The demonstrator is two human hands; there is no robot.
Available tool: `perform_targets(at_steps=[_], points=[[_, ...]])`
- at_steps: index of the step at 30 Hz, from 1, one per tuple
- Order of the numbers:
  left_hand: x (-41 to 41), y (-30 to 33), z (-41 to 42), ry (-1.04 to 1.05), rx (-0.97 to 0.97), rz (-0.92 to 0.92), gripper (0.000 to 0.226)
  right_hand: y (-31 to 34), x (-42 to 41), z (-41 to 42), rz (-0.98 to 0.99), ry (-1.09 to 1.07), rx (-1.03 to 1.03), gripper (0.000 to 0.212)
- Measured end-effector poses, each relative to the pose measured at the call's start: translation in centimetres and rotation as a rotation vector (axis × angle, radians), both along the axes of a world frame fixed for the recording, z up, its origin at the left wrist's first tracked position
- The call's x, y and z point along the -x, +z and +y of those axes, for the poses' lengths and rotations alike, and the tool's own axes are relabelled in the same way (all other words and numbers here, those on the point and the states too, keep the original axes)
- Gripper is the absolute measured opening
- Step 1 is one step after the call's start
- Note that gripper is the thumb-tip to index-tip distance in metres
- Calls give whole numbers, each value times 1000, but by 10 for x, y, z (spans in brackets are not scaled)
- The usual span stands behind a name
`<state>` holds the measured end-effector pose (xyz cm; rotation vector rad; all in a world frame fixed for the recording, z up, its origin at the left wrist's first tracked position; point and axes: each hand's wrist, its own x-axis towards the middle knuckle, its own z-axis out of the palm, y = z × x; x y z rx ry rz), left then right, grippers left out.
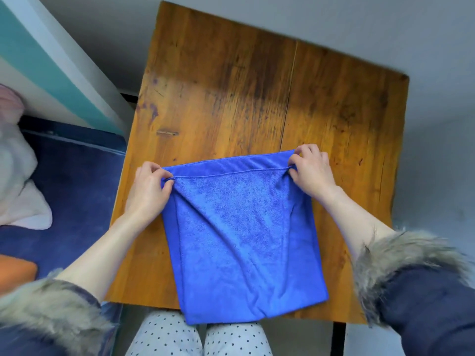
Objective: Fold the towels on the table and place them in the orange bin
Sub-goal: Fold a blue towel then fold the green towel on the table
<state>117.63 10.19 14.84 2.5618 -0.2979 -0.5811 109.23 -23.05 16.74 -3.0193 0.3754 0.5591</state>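
A blue towel (pixel 239 235) lies folded in two layers on the near half of the wooden table (pixel 231 86), its near fold hanging a little over the table's front edge. My left hand (pixel 149 188) pinches the upper layer's far left corner. My right hand (pixel 309 170) pinches the upper layer's far right corner. The upper layer's far edge is pulled taut between both hands, slightly short of the lower layer's far edge. An orange corner (pixel 15 268), probably the bin, shows at the lower left edge.
A dark blue cushioned seat (pixel 77 181) stands left of the table, with a pale pink and white cloth (pixel 18 176) lying on it. A grey wall runs behind the table. My knees in dotted trousers (pixel 198 337) are under the table's front edge.
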Motion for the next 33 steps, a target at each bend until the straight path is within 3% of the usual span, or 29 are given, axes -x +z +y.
perform_targets(at_steps=[4, 12, 18, 23, 30, 33], points=[[0, 0, -2, -62, -63, -80, 12, -2, -9, -8, -7, 93, -65, 17], [-1, -6, -9, 49, -19, 18, 12, -5, -24, -5, 136, 91, -70, 15], [-15, 7, -13, 12, -51, 273, 6, 4, -24, -7, 209, 52, -69, 3], [-20, 27, -1, 54, -4, 435, 18, 25, -7, -15, 216, -25, -138, 4], [-31, 94, 1, 27, 283, 381, 16, 99, 26, -18, -12, -267, -224, 14], [-36, 136, -12, -11, 411, 321, 17, 146, 50, -21, -280, -518, -389, 14]])
